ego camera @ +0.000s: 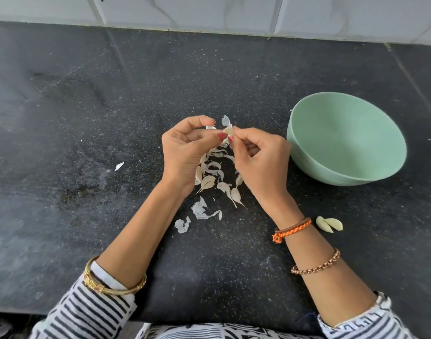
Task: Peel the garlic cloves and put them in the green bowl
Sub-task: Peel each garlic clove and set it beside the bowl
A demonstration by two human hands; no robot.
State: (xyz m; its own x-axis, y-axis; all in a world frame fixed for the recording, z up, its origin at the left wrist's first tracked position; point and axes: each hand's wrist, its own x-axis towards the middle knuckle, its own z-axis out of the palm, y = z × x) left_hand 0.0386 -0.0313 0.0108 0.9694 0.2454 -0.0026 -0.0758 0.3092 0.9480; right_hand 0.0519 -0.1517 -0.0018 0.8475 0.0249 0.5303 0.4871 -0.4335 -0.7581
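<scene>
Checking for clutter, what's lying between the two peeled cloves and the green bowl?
Nothing: in the head view only bare dark counter separates the peeled cloves from the green bowl.

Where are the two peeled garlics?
In the head view, the two peeled cloves lie on the black counter on the right, beside the right wrist's orange band and nearer the person than the green bowl.

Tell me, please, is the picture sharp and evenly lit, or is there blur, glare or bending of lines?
Head view: soft, even light with faint shadows under the hands; a dull sheen on the left of the counter; the wall edge bows from the wide lens; the garlic clove between the fingertips is slightly soft; the green bowl looks clear.
</scene>
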